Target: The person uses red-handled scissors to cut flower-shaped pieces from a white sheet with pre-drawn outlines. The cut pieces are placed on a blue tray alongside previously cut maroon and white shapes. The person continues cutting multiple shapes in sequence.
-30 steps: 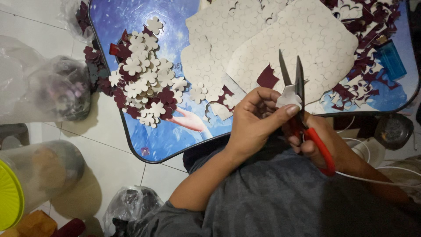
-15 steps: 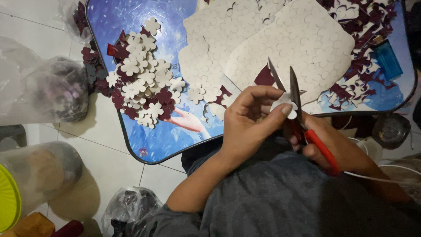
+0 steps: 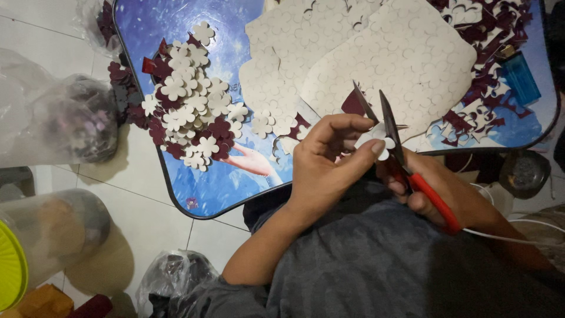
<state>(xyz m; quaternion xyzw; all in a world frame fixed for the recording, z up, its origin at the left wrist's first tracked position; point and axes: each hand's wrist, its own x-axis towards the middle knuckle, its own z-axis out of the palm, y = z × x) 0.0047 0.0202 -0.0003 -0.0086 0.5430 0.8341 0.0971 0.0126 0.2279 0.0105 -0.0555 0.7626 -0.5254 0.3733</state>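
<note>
My left hand [image 3: 329,162] pinches a small white flower-shaped cutout [image 3: 376,136] between thumb and fingers. My right hand [image 3: 438,188] grips red-handled scissors [image 3: 406,159], whose blades stand apart around the cutout. Both hands hover over the near edge of a small blue picture-printed table [image 3: 223,182]. A pile of white and maroon flower cutouts [image 3: 188,106] lies on the table's left part. Large white sheets printed with flower outlines [image 3: 400,65] cover the middle.
Maroon and white offcuts [image 3: 488,35] and a blue lighter [image 3: 521,76] lie at the table's right. Clear plastic bags [image 3: 65,118] sit on the tiled floor at left, a clear jar with a green lid [image 3: 41,235] lower left, a dark bag [image 3: 176,277] below.
My left hand has turned the flower cutout between the scissor blades. The scissors have tilted slightly leftward. The camera has shifted a little.
</note>
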